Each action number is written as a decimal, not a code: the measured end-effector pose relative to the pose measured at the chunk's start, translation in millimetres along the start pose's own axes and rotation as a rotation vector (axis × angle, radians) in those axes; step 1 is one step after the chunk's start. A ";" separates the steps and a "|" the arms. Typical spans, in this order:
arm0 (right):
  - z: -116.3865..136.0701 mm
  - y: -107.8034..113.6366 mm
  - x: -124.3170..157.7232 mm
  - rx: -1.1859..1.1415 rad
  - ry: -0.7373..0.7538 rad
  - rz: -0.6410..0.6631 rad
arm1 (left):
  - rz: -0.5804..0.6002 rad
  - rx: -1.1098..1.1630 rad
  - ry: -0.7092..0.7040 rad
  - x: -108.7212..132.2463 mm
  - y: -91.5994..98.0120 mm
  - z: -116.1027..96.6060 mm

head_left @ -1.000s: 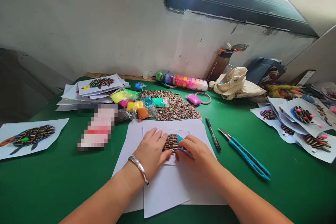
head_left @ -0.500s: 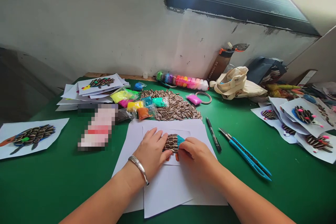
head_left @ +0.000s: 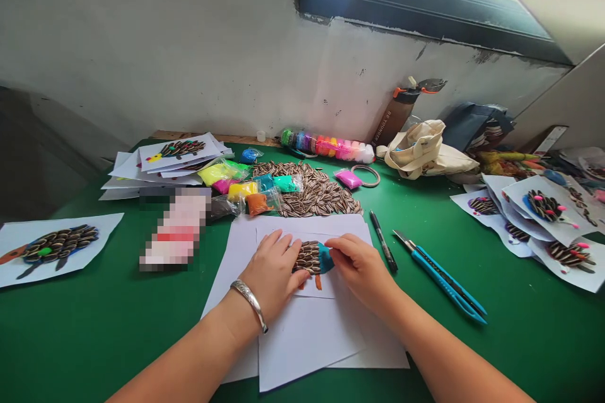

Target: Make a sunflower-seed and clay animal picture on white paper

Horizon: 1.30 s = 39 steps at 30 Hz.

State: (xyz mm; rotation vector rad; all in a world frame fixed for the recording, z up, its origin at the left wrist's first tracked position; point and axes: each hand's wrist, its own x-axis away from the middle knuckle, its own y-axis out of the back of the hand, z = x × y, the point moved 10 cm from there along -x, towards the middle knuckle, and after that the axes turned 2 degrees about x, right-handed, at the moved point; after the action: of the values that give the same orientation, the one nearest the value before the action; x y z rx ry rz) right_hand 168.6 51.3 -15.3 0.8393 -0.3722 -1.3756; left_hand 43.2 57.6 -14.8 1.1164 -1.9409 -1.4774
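My left hand (head_left: 271,271) lies flat, fingers (head_left: 278,244) spread, on the sunflower-seed picture (head_left: 307,258), on white paper (head_left: 302,340) on the green desk (head_left: 94,334); my right hand (head_left: 362,267), fingers together, rests just beside its blue clay (head_left: 326,258)

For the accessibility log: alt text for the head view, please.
The left hand with a silver bangle and the right hand touch a sunflower-seed collage with blue clay, on white paper. Around it on a green tabletop lie loose seeds, clay packets and a blue craft knife.
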 end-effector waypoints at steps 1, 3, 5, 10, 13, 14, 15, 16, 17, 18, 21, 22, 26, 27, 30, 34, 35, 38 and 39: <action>-0.4 -0.4 -0.4 -0.004 0.007 -0.009 | -0.002 0.004 0.003 0.0 0.6 0.1; 1.3 -5.0 -0.5 0.016 0.026 0.009 | -0.007 0.016 0.008 0.0 1.7 0.3; 4.0 -9.8 -0.1 0.052 0.037 0.033 | -0.010 0.024 0.008 -0.2 2.4 0.1; 4.5 -9.8 0.4 0.072 0.052 0.015 | 0.010 0.013 0.014 -0.7 0.4 0.5; 1.7 -8.8 0.1 0.067 0.053 0.000 | 0.020 0.008 0.016 -0.9 -0.3 0.5; 1.3 -9.6 0.0 0.070 0.052 0.006 | 0.018 0.009 0.014 -0.9 0.0 0.2; 1.4 -10.6 -0.1 0.075 0.050 0.014 | 0.017 0.008 0.010 -0.9 0.2 -0.1; 1.7 -11.5 -0.3 0.082 0.047 0.022 | 0.019 0.007 0.005 -0.9 0.2 -0.5; 2.1 -12.3 -0.4 0.087 0.044 0.027 | 0.022 0.004 0.002 -0.9 -0.1 -0.6; 2.3 -13.1 -0.5 0.091 0.039 0.034 | 0.026 0.000 -0.001 -0.9 -0.6 -0.7; 2.8 -14.0 -0.4 0.100 0.034 0.039 | 0.026 -0.012 -0.003 -0.8 -1.6 0.2; 3.0 -14.1 -0.3 0.101 0.037 0.038 | 0.020 -0.013 -0.005 -0.7 -1.5 0.4; 3.8 -13.3 0.3 0.105 0.053 0.026 | -0.002 -0.018 -0.007 -0.7 -0.8 0.6; 3.8 -13.2 0.3 0.106 0.051 0.025 | 0.000 -0.021 -0.004 -0.9 -1.0 0.7; 4.1 -13.7 -0.1 0.104 0.042 0.030 | 0.026 -0.025 0.011 -1.4 -3.3 1.1; 3.8 -14.5 -0.6 0.100 0.037 0.032 | 0.016 -0.015 -0.001 -1.2 -3.2 0.8; 3.2 -14.4 -0.6 0.092 0.039 0.031 | 0.001 -0.009 -0.010 -1.0 -2.1 0.7; -0.4 -9.7 -0.6 0.038 0.043 -0.002 | -0.042 0.017 -0.038 0.1 1.6 1.1; -2.4 -7.1 -0.9 0.021 0.039 -0.020 | -0.051 0.026 -0.044 0.4 2.9 1.5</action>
State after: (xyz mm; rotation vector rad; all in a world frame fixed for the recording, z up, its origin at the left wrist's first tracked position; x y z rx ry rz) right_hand 165.1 53.0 -21.7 0.8879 -0.3488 -1.3740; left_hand 40.8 58.5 -12.6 1.1620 -1.9802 -1.5192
